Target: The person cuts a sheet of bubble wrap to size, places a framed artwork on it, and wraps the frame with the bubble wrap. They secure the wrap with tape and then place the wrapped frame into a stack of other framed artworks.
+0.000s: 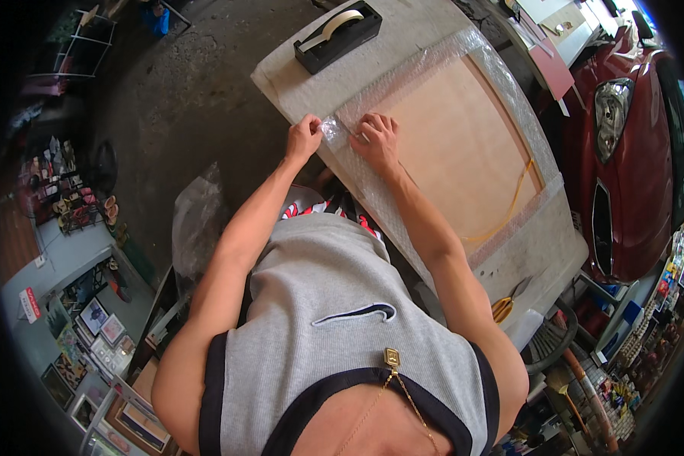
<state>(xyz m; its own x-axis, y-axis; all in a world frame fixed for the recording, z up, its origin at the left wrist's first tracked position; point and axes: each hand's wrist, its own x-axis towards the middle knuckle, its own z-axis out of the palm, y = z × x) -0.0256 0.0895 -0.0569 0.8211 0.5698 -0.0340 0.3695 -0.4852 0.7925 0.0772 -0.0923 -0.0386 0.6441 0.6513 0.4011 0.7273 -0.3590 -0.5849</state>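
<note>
Evidently, the left hand (305,139) pinches bubble wrap (361,178) at its corner; the right hand (376,142) rests curled by the panel (456,144), grip unclear.

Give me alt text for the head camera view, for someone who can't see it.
A person's left hand and right hand are at the edge of bubble wrap showing around a flat tan panel on a table. A black tape dispenser and yellow-handled scissors lie nearby; a red car stands right.
</note>
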